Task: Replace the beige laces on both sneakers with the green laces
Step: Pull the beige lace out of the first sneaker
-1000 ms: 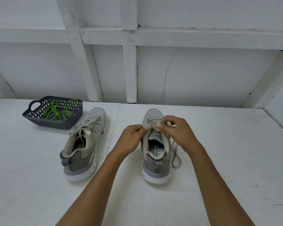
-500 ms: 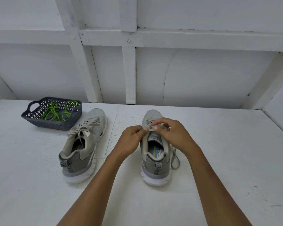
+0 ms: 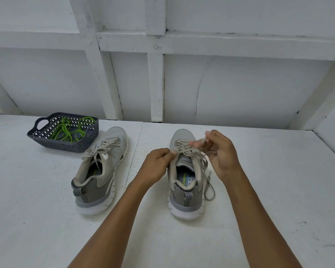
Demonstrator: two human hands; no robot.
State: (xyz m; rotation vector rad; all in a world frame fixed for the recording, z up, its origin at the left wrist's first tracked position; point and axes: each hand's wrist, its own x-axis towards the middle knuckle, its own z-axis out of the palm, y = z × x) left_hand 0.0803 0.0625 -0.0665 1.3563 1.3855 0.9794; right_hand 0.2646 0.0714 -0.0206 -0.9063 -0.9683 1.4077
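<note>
White tabletop (image 3: 259, 190), seemingly: sneakers (image 3: 104, 161), basket (image 3: 66, 146).

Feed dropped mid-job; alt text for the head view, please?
The left hand pinches the beige lace at the eyelets of the right-hand sneaker while the right hand holds a lace end raised. The other sneaker stands laced to its left; green laces lie in a dark basket beyond.

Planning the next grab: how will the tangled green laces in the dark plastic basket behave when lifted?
The thin green laces lie in loose curves: probably floppy and light. Their loops overlap, so they may lift tangled, perhaps snagging the dark perforated plastic basket.
</note>
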